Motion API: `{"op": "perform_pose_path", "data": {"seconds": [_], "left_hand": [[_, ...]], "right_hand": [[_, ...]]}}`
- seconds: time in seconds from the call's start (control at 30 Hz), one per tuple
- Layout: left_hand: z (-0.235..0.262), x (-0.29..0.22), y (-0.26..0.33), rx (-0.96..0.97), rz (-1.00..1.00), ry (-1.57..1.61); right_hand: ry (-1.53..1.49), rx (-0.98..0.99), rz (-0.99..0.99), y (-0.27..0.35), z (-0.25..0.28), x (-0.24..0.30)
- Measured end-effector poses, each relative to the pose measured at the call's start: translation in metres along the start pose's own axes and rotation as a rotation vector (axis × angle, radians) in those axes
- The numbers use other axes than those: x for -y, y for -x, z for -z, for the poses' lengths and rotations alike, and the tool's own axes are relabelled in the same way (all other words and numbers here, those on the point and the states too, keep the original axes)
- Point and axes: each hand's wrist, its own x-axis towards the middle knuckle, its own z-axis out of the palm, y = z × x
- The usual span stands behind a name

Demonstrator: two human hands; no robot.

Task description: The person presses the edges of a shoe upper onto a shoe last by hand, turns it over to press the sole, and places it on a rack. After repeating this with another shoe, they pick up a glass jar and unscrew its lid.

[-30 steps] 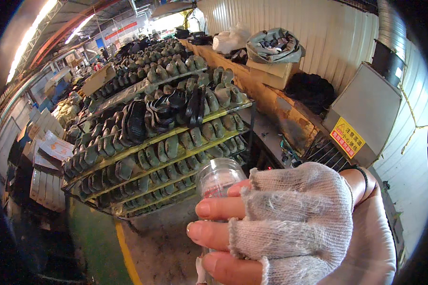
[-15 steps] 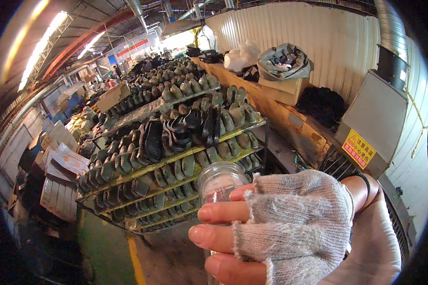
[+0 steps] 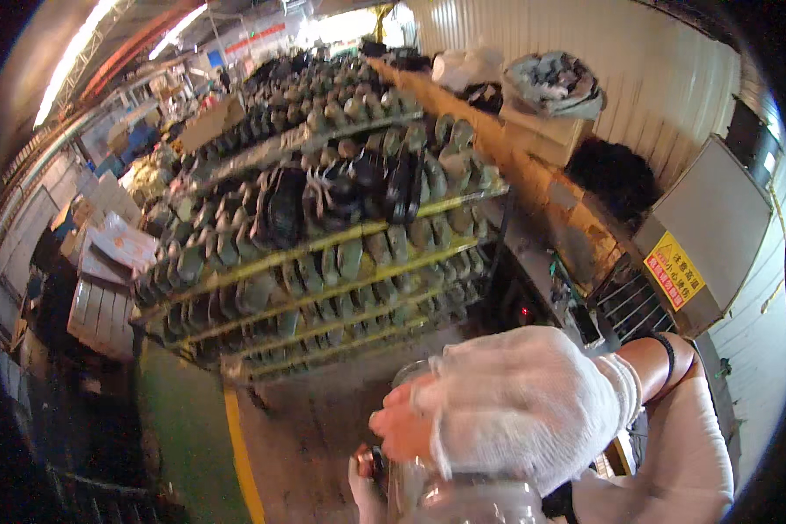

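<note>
My right hand [image 3: 520, 406], in a white knit glove with bare fingertips, is closed around a clear jar [image 3: 410, 374] in front of me. Its fingers point left, and the glove hides most of the jar. Below the hand, at the lower edge, shows another clear rounded part [image 3: 485, 502]; I cannot tell whether it belongs to the same jar. Only a little of my left hand [image 3: 364, 489] appears, at the bottom and left of the jar. Its fingers look curled beside a small dark reddish spot, and what they hold is blurred.
A wheeled-looking rack [image 3: 323, 266] with yellow shelf edges carries rows of shoe forms, some black shoes [image 3: 284, 205] on top. To the right stand a rusty bench [image 3: 546, 210], a black heap [image 3: 611, 179] and a grey machine cover [image 3: 707, 227] with a yellow warning label. Cartons [image 3: 105, 301] lie left.
My right hand has turned over and dropped lower with the jar, showing more of the glove's back. My left hand has come into view at the bottom. The view has tilted down.
</note>
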Motion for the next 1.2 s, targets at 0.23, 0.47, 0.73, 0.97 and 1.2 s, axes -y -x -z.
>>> {"op": "perform_pose_path", "data": {"seconds": [0.23, 0.47, 0.73, 0.97, 1.2], "left_hand": [[-0.062, -0.173, 0.043, 0.235, -0.663, -0.385], [-0.121, -0.243, 0.056, 0.251, -1.131, -1.155], [-0.130, -0.208, 0.021, 0.302, -0.922, -0.827], [-0.043, -0.113, -0.022, 0.062, -0.422, -0.454], [0.037, -0.022, -0.043, -0.080, 0.014, -0.457]], "right_hand": [[-0.180, 0.299, -0.661, 0.052, -0.067, -0.034], [-0.089, 0.474, -0.704, 0.090, -0.129, -0.070], [-0.540, -0.034, -0.888, 0.147, -0.151, -0.126], [-0.350, -0.434, -1.140, 0.297, -0.056, -0.288], [-0.033, -1.069, -1.537, 0.515, 0.047, -0.422]]}}
